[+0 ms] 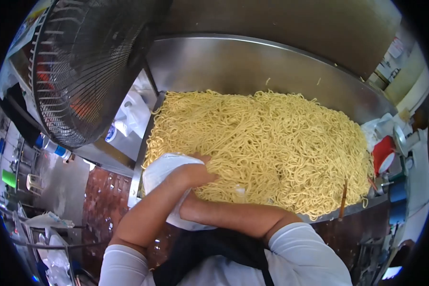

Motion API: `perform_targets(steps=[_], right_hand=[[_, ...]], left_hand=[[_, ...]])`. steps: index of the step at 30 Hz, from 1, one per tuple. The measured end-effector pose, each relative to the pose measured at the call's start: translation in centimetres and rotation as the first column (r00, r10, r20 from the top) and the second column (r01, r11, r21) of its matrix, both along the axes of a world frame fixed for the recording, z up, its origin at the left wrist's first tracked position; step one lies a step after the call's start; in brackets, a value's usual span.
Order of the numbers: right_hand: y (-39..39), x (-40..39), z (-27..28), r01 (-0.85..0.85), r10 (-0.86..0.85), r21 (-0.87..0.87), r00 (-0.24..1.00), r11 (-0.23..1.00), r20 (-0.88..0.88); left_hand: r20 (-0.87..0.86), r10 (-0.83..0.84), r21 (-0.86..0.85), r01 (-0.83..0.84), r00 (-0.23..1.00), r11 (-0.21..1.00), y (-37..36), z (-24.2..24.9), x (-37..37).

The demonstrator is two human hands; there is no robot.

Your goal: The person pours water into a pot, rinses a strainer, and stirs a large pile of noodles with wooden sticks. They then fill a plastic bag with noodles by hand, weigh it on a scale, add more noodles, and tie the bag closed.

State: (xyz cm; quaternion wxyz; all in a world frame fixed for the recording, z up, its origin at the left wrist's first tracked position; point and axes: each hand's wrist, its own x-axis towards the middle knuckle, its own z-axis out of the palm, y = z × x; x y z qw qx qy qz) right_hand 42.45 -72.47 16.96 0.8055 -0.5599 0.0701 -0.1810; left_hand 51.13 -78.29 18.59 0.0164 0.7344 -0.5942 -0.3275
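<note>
A deep heap of yellow noodles (276, 152) fills the wide metal tray (271, 62) in front of me. At its near left corner, a white plastic bag (163, 170) lies around and under my crossed forearms. My left hand (199, 174) reaches over the bag onto the noodles, its visible fingers stretched out. Beneath the left wrist, my right hand (188, 206) goes in against the bag; its fingers are hidden, so its grip cannot be made out. A small white scrap (240, 189) rests on the noodles to the right of my hands.
A large caged fan (81, 71) looms at the upper left. Plastic bags (132, 113) hang or lie beside the tray. A brown stick (343, 200) leans on the near right edge; a red container (383, 153) stands beyond. Reddish tiled floor (105, 200) shows at left.
</note>
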Motion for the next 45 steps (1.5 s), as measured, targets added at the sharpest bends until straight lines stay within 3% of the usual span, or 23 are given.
perform_targets(steps=[2,4,6,7,8,9,11,13,14,16,18,22,27,28,30,31,33,36,38,39,42,43,45], right_hand=[[-0.6,-0.3,0.0,-0.005,0.004,0.046,1.000,0.999,0.009],[-1.2,-0.4,-0.1,0.005,-0.007,0.116,1.000,0.993,0.021],[-2.1,-0.5,-0.5,0.021,-0.028,0.152,0.999,0.988,0.041],[-3.0,-0.9,-1.1,0.008,0.000,-0.556,1.000,0.831,0.015],[-3.8,-1.5,-1.3,-0.029,-0.002,-0.971,1.000,0.238,-0.030],[-5.4,-2.6,4.0,-0.415,0.119,-0.908,0.906,0.059,-0.407],[-8.6,-4.3,8.8,-0.556,0.430,-0.722,0.817,0.412,-0.384],[-10.6,-6.6,12.9,-0.060,0.083,-0.556,0.996,0.829,0.015],[-11.9,-5.9,12.5,-0.070,0.090,-0.559,0.996,0.826,0.009],[-14.7,-4.5,9.1,0.363,-0.242,-0.849,0.927,0.384,0.287],[-16.0,-2.9,5.7,-0.060,-0.309,-0.910,0.930,0.411,-0.201],[-21.7,-0.1,-3.2,0.503,-0.634,-0.483,0.759,0.717,-0.151],[-22.6,-2.6,5.6,0.794,-0.803,-0.189,0.594,0.578,0.037],[-24.4,-3.4,5.4,0.827,-0.748,-0.229,0.562,0.514,0.353],[-26.7,-4.8,9.9,0.890,-0.753,-0.091,0.428,0.446,0.500],[-27.1,-5.8,12.8,0.891,-0.801,-0.228,0.454,0.393,0.391],[-28.0,-7.2,16.0,0.861,-0.841,-0.372,0.462,0.348,0.282],[-29.2,-8.6,17.1,0.590,-0.680,-0.550,0.731,0.591,0.054],[-28.3,-9.8,15.4,-0.067,-0.290,-0.792,0.909,0.607,-0.299],[-26.2,-9.3,15.3,-0.267,-0.239,-0.830,0.874,0.491,-0.422],[-19.4,-7.2,12.3,-0.525,-0.156,-0.814,0.808,0.250,-0.569],[-16.5,-6.2,11.0,-0.485,-0.138,-0.838,0.839,0.252,-0.527],[-10.9,-4.8,7.8,-0.378,-0.051,-0.871,0.909,0.312,-0.413]], left_hand=[[-0.062,-0.047,0.010,0.047,0.997,0.999,-1.0,1.2,-0.2],[-0.403,0.330,0.009,-0.356,0.854,0.934,-0.6,3.9,-0.6],[-0.678,0.337,-0.105,-0.540,0.653,0.835,-0.1,0.8,0.7],[-0.894,0.244,-0.121,-0.728,0.375,0.675,0.3,-0.4,1.5],[-0.894,0.237,-0.128,-0.724,0.380,0.678,0.8,-0.3,2.2],[-0.948,0.181,-0.089,-0.764,0.263,0.639,1.3,0.0,2.8],[-0.985,0.114,-0.040,-0.803,0.133,0.594,2.3,1.6,3.5],[-0.998,-0.054,-0.008,-0.762,-0.035,0.648,3.5,3.9,3.6],[-0.997,-0.059,-0.007,-0.766,-0.040,0.642,4.1,3.8,4.1],[-0.984,-0.180,-0.120,-0.695,-0.014,0.709,5.7,3.4,4.6],[-0.980,-0.200,-0.141,-0.716,0.002,0.683,7.2,4.4,4.1],[-0.951,-0.266,-0.303,-0.627,0.156,0.718,10.3,5.5,4.7],[-0.835,0.101,-0.316,-0.622,0.541,0.717,16.2,4.6,6.4],[-0.839,0.115,-0.308,-0.640,0.531,0.704,17.1,4.5,6.4],[-0.809,0.039,-0.367,-0.556,0.586,0.746,19.0,4.8,6.3],[-0.482,0.200,-0.414,-0.423,0.853,0.806,18.2,8.2,5.1],[-0.424,0.135,-0.429,-0.329,0.896,0.841,19.0,5.5,6.4],[-0.251,-0.002,-0.525,-0.135,0.968,0.841,18.8,4.4,6.6],[-0.847,0.339,-0.072,-0.720,0.409,0.690,18.3,4.7,5.4],[-0.852,0.342,-0.072,-0.735,0.397,0.674,18.2,5.3,5.2],[-0.817,0.389,-0.007,-0.681,0.426,0.732,18.1,7.8,4.9],[-0.644,0.317,-0.203,-0.555,0.696,0.807,19.2,7.5,5.4],[-0.500,0.265,-0.267,-0.438,0.824,0.859,21.0,7.9,6.2]])
